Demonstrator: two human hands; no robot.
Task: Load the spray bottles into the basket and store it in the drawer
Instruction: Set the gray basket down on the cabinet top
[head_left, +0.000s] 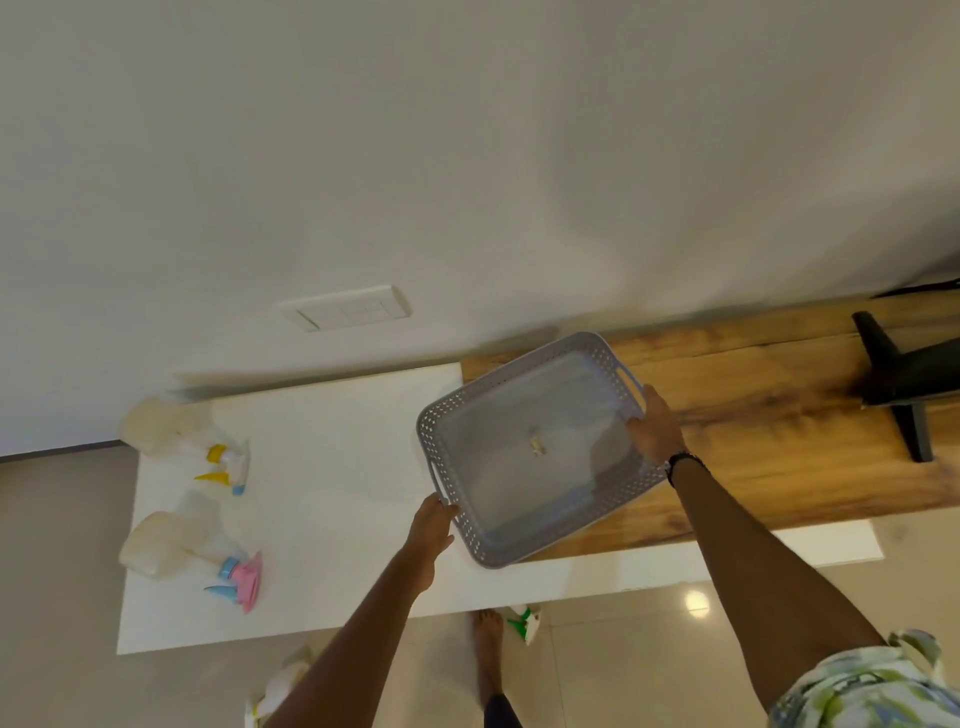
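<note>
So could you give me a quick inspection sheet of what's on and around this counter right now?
Surface: white counter beside a wooden top.
Job's things: empty grey basket held tilted; yellow-trigger spray bottle and pink-trigger spray bottle lying on the white counter. No drawer in view.
Clutter: black stand on the wood.
Grippers: left hand and right hand grip opposite ends of the basket.
Cables: nothing seen.
Surroundings: white wall, wall switch, tiled floor.

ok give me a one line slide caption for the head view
Both hands, left and right, hold an empty grey basket over the white and wooden tabletop; two spray bottles lie at left.
</note>
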